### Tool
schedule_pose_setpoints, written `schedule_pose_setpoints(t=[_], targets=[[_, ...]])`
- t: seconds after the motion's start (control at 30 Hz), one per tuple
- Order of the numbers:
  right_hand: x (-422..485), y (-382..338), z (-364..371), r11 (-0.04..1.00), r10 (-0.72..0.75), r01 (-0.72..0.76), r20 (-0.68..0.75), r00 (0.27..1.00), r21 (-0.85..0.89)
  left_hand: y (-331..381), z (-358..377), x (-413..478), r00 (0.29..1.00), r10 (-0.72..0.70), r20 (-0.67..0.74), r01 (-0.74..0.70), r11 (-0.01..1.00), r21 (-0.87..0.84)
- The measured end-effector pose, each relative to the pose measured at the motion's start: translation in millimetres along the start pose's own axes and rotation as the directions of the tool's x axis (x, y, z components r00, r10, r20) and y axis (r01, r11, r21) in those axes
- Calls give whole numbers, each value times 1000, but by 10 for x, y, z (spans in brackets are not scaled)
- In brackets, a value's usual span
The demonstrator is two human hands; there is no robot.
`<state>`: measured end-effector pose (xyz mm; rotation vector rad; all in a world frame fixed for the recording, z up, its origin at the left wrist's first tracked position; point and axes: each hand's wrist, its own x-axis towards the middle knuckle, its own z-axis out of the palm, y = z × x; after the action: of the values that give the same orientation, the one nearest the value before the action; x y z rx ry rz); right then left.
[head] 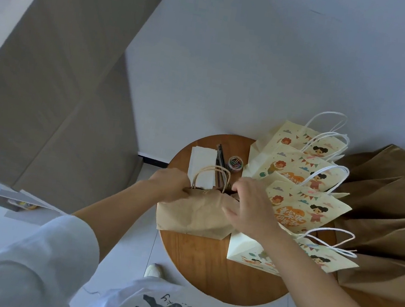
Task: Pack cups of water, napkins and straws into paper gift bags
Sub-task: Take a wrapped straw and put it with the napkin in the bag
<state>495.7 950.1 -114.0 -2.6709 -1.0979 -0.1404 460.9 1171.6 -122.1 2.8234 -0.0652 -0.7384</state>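
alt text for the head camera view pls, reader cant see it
A person's left hand and right hand hold the top of a brown paper bag on a round wooden table. Behind it lie white napkins, dark straws and a small jar of paper clips; printed gift bags and more brown bags lie to the right.

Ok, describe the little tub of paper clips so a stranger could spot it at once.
Start at the round wooden table. Near its far edge, a small round clear tub sits between the dark straws and the cream cartoon-printed gift bags. It is the only see-through thing there, filled with bright coloured clips.
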Motion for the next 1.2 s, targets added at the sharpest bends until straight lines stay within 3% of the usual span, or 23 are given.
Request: schedule_pose_setpoints(t=[0.07, 0.17, 0.3, 0.47, 0.73, 1.0, 1.2], targets=[[39, 23, -35, 992, 67, -26, 350, 935, -120, -5, -4, -70, 999, 29, -15, -29, 1000, 1], [101, -55, -109, 987, 142, -81, 534, 834, -136, -3, 17, -227, 999, 32, -37, -31, 999, 29], [-7, -148, -156, 996, 60, -20, 504, 862, -84, 22, -4, -517, 996, -19, -83, 23, 999, 45], [-457, -245, -342, 999, 39, -43, 427, 903, -1, 285, -3, -971, 989, -55, -137, 64, 996, 64], [-1857, -269, -962, 991, 48, -81, 285, 957, 105, 1367, 354, -1913, 981, -59, -187, 58, 998, -13], [-3393, 167, -1410, 954, 272, -293, 229, 935, 65, 2666, 765, -2012, 983, 145, -112, -141, 989, 36], [-4297, 770, -1714, 811, 561, -579, 168, 811, 86, 3834, 820, -1668, 932, 363, -6, -359, 923, 142]])
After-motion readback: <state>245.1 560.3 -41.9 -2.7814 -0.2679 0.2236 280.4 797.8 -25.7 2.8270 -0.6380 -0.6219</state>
